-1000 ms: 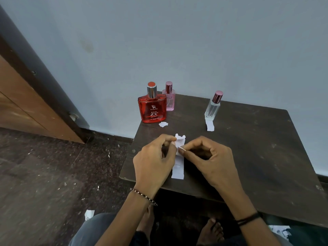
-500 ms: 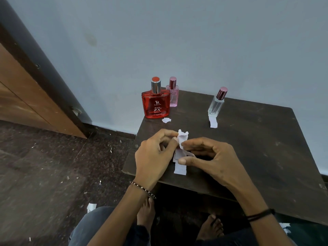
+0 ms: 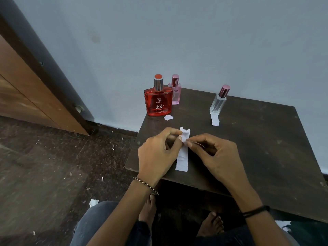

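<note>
1. Dark wood formed the table (image 3: 266, 148), which stood against a pale blue wall (image 3: 195, 41). Near its front edge was the white paper strip (image 3: 182, 161), its lower end resting on the wood and its torn upper end raised between two hands.
2. We saw the left hand (image 3: 156, 157) pinching the strip's left edge near the top, thumb and forefinger curled onto the paper and the other fingers tucked beneath.
3. We saw the right hand (image 3: 218, 157) pinching the right edge at the same height, its fingertips just beside those of the left; its remaining fingers were bent loosely above the table.
4. A beaded bracelet (image 3: 145, 185) circled the left wrist and a black band (image 3: 255, 211) the right.
5. Behind the hands, a small white scrap (image 3: 168, 117) lay just in front of the red perfume bottle (image 3: 158, 102), upright at the far left corner. A pink bottle (image 3: 175, 93) stood close behind it; we could not tell whether they touched.
6. Well apart to the right stood a clear bottle (image 3: 218, 102) with a dark red cap, a short paper slip (image 3: 215, 120) lying at its base.
7. Below the table we saw bare feet (image 3: 211, 224) on a dark speckled floor (image 3: 53, 166) strewn with white bits, and a wooden door (image 3: 23, 96) at the left.
</note>
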`<state>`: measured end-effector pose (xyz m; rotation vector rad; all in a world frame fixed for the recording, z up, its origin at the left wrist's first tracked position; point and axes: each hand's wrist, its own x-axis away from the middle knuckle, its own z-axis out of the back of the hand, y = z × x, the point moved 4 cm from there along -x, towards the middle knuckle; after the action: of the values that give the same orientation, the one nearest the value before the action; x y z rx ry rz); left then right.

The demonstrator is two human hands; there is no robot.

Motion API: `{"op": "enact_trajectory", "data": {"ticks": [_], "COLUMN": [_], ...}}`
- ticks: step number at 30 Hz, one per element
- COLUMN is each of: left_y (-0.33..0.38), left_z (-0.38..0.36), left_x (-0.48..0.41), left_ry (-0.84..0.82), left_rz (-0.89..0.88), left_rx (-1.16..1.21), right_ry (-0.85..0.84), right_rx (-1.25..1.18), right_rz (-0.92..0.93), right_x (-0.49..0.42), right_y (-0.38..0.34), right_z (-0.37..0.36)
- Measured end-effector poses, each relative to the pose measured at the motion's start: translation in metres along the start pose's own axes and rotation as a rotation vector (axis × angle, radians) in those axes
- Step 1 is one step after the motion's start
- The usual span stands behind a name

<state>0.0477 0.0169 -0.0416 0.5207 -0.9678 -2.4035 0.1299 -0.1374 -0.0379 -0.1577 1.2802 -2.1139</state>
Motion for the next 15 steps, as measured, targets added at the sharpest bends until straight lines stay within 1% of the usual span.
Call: {"op": "enact_trajectory", "data": {"ticks": [2, 5, 8, 11, 13, 15], "left_y": [0.001, 0.003, 0.007, 0.007, 0.011, 0.017], "left_z": [0.0, -0.001, -0.002, -0.003, -0.005, -0.005], "left_x": [0.001, 0.003, 0.006, 0.008, 0.01, 0.011], "left_ry": [0.017, 0.043, 0.087, 0.107, 0.13, 0.154], "left_rz": [-0.009, -0.034, -0.139, -0.205, -0.262, -0.304], "left_rx": [-0.023, -0.08, -0.154, -0.211, -0.275, -0.35], "right_ry": [0.041, 0.104, 0.139, 0.15, 0.15, 0.155], "right_rx": [0.025, 0.037, 0.05, 0.05, 0.04, -0.024], "right_rz": [-0.01, -0.073, -0.073, -0.088, -0.119, -0.182], "right_x": [0.001, 0.002, 0.001, 0.001, 0.001, 0.0], "right_y": [-0.001, 0.002, -0.001, -0.002, 0.0, 0.005], "right_z": [-0.002, -0.004, -0.007, -0.01, -0.011, -0.01]}}
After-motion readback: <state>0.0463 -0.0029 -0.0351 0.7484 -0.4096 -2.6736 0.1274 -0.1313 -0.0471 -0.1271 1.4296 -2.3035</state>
